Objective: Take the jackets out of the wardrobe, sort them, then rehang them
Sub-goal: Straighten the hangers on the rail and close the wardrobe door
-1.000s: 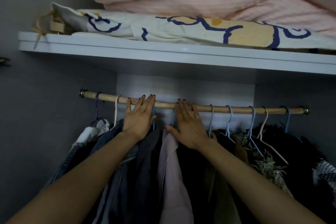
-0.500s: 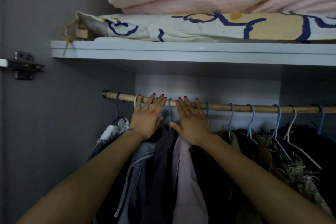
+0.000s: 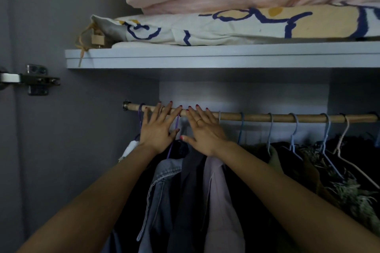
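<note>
Jackets (image 3: pixel 185 191) hung in a tight bunch at the left end of the rod (image 3: pixel 257 117), directly below our two hands, with the rod's long axis running left to right. Our left hand (image 3: pixel 157 131) and right hand (image 3: pixel 203 132) lay side by side, fingers straight across the rod, each grip open and holding nothing. The hooks (image 3: pixel 177 122) sat just between and under our fingers, nearer the left hand. A shelf (image 3: pixel 205 58) overhead limited lift; open room lay toward us.
</note>
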